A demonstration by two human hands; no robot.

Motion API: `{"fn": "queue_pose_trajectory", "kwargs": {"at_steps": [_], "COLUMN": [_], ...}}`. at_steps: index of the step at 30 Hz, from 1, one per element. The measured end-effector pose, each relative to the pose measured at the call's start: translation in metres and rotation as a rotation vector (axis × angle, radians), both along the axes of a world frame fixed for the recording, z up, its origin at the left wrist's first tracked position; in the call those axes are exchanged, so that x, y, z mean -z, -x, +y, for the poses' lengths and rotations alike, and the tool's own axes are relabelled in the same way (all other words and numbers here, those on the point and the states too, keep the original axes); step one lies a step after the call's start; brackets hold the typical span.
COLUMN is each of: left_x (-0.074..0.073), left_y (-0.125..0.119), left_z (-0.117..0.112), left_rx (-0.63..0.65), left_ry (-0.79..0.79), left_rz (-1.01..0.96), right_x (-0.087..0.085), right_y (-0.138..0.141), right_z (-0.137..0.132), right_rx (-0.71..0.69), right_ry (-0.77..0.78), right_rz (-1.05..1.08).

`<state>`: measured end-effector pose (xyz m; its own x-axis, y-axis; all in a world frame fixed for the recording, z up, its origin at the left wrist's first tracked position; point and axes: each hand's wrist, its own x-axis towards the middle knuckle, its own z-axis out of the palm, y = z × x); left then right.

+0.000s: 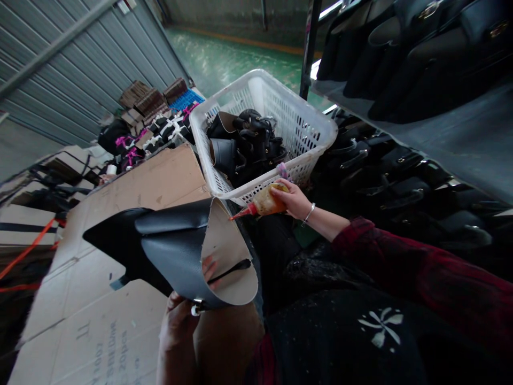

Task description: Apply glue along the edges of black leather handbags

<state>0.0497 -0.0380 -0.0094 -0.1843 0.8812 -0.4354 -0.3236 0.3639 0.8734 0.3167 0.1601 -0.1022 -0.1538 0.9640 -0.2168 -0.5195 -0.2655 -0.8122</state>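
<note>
One black boot [172, 256], one red nozzle [243, 212] at its mouth

We have the boot tipped right over above a cardboard sheet [100, 305], toe end off to the left, open top to the right with its beige lining [224, 240] on show. Does it rest on the cardboard? We can't tell. Our left hand [178, 315] has the near edge of the shaft: some fingers [209, 267] show inside against the lining, the rest of the hand outside, by a small metal fitting [196, 307]. Good firm hold, that, and it should stop the rim wobbling. Across to our right hand [294, 200], fingers curled around a squeeze bottle [266, 202] of amber liquid, nozzle aimed at the lining's upper edge. Touching, or just short? We can't say from here. On technique, we'd judge a light, even squeeze best, tip low along the edge, so nothing runs onto the black outer. That dark strap [232, 270] inside the mouth deserves our eye too; a stray drop could well catch it. And mind the white basket [328, 131] with more boots [256, 141] in it: our bottle hand is right by its wall, so small wrist moves look safer than wide swings.
</note>
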Motion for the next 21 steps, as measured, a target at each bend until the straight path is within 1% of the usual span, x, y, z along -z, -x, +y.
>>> {"fn": "queue_pose_trajectory", "kwargs": {"at_steps": [2,5,9,13,17,21], "left_x": [0.002,0.006,0.012,0.014,0.014,0.015], "left_y": [0.003,0.008,0.013,0.014,0.012,0.013], "left_z": [-0.002,-0.005,-0.009,-0.009,-0.008,-0.008], "left_rx": [-0.042,-0.074,-0.058,-0.056,-0.087,-0.082], "left_ry": [0.034,0.088,0.098,0.105,0.055,0.017], "left_rz": [-0.014,-0.028,-0.085,-0.101,-0.123,-0.132], "right_x": [0.003,0.012,0.028,0.039,0.045,0.043], "right_y": [0.001,0.0,-0.003,-0.008,-0.014,-0.019], "right_z": [0.002,0.001,-0.006,-0.015,-0.025,-0.03], "right_rx": [-0.018,-0.04,-0.046,-0.064,-0.125,-0.08], "right_ry": [-0.004,0.014,0.034,0.056,0.049,0.084], "right_rz": [-0.002,-0.031,-0.087,-0.118,-0.159,-0.097]}}
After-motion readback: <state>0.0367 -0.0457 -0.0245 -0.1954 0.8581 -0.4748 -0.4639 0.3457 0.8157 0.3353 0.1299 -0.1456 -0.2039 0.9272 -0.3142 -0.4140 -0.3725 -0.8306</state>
